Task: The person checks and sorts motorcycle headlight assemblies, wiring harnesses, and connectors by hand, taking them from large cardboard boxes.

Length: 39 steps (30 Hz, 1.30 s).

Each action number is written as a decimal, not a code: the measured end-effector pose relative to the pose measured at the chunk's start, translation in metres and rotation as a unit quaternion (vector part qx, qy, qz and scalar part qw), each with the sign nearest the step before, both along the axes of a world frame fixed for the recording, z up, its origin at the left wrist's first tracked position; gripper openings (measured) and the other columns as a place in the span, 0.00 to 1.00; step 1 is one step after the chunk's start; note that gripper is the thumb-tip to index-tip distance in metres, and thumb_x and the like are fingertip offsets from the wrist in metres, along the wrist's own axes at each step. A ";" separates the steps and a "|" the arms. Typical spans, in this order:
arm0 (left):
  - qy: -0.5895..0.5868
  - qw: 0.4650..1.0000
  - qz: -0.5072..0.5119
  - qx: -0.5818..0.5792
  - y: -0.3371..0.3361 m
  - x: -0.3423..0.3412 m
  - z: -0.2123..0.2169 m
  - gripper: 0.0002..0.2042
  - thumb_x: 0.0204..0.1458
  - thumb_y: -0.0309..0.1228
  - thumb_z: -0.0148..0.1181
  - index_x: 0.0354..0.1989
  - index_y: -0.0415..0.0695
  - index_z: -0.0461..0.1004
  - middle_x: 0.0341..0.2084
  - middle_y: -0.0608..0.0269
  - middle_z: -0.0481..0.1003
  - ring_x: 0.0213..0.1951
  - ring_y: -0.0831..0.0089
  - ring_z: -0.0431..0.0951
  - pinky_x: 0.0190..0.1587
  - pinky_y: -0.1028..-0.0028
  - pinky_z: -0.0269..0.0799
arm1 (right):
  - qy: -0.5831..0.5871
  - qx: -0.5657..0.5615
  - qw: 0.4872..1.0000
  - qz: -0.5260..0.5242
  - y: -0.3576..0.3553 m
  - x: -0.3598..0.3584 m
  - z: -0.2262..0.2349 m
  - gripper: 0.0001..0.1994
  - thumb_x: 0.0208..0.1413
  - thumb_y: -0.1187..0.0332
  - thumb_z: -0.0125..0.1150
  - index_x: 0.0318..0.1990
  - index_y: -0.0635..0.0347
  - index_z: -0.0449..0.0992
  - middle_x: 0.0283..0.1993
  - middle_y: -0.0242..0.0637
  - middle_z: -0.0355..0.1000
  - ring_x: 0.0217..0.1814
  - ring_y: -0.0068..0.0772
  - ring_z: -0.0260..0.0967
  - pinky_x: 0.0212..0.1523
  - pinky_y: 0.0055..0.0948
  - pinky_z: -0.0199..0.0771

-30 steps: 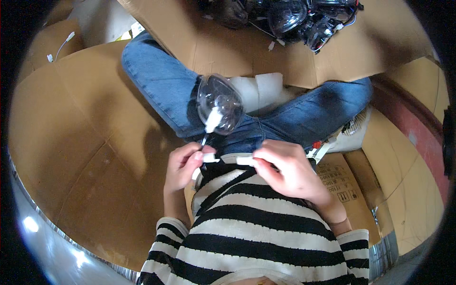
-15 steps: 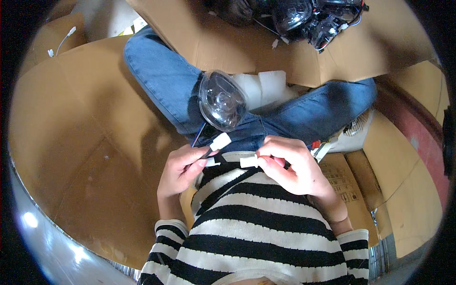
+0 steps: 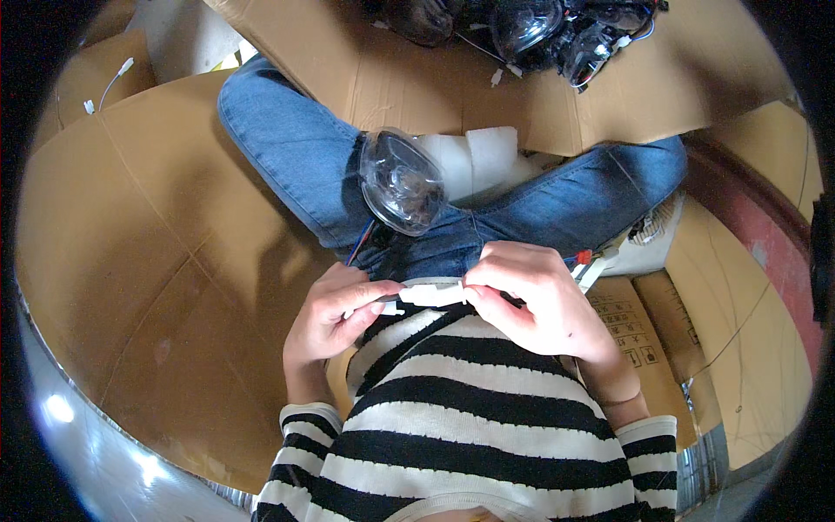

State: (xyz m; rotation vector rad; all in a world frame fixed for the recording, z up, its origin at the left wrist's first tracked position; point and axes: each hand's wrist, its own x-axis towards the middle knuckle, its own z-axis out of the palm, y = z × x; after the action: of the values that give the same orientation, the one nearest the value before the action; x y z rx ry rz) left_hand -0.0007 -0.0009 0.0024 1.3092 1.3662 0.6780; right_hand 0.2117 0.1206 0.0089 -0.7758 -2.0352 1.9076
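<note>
In front of my waist, my left hand (image 3: 332,311) pinches a dark cable that ends in a white plug connector (image 3: 414,296). A second white piece (image 3: 390,308) sticks out below, by the left thumb. My right hand (image 3: 537,300) grips another white connector (image 3: 450,292) between thumb and forefinger. The two connectors are in line and touch end to end; how far one sits inside the other cannot be told. A clear-lensed lamp (image 3: 404,184) rests on my lap, with blue and red wires (image 3: 362,241) running from it toward my left hand.
An open cardboard box (image 3: 522,109) with several dark lamps (image 3: 526,26) lies ahead. White foam (image 3: 491,152) sits between my legs. A large cardboard sheet (image 3: 130,261) spreads at left, with a short white-ended cable (image 3: 109,91) beyond. A red connector (image 3: 581,257) lies at right.
The left connector has tipped down level and come against the right one; before, a gap lay between them. The view has shifted slightly.
</note>
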 end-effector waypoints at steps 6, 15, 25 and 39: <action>-0.039 0.995 -0.094 -0.018 0.008 -0.004 0.001 0.08 0.44 0.25 0.53 0.34 0.40 0.73 0.12 0.65 0.63 0.18 0.69 0.62 0.25 0.72 0.52 | -0.045 0.106 0.993 0.030 -0.004 0.002 0.003 0.06 0.42 0.72 0.55 0.21 0.60 0.64 0.20 0.36 0.60 0.22 0.37 0.62 0.21 0.33 0.63; -0.030 0.996 -0.042 -0.067 -0.002 -0.014 0.007 0.08 0.45 0.25 0.53 0.32 0.37 0.73 0.14 0.64 0.65 0.18 0.69 0.63 0.25 0.72 0.53 | -0.043 -0.238 0.967 -0.081 -0.007 0.031 -0.052 0.07 0.52 0.69 0.49 0.28 0.64 0.68 0.21 0.30 0.64 0.20 0.19 0.59 0.21 0.21 0.60; -0.210 0.958 -0.046 -0.189 -0.022 -0.017 -0.020 0.12 0.49 0.29 0.46 0.21 0.37 0.73 0.17 0.58 0.71 0.21 0.69 0.67 0.29 0.73 0.59 | -0.035 -0.502 0.851 -0.151 -0.017 0.004 -0.167 0.09 0.53 0.63 0.48 0.34 0.58 0.69 0.32 0.27 0.67 0.25 0.16 0.58 0.25 0.16 0.60; 0.256 0.920 0.252 -0.158 0.029 0.014 -0.074 0.23 0.38 0.36 0.63 0.38 0.33 0.66 0.30 0.47 0.72 0.35 0.61 0.73 0.39 0.70 0.67 | 0.007 -0.276 0.956 -0.096 -0.025 -0.013 -0.172 0.07 0.51 0.70 0.49 0.31 0.63 0.71 0.56 0.45 0.57 0.58 0.30 0.53 0.52 0.24 0.54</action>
State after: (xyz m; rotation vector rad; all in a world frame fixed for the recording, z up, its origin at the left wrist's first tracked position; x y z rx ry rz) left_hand 0.0134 0.0280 -0.0715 0.8996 2.1873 0.4270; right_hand 0.1990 0.0951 -0.1632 -1.0297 -1.3506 2.3731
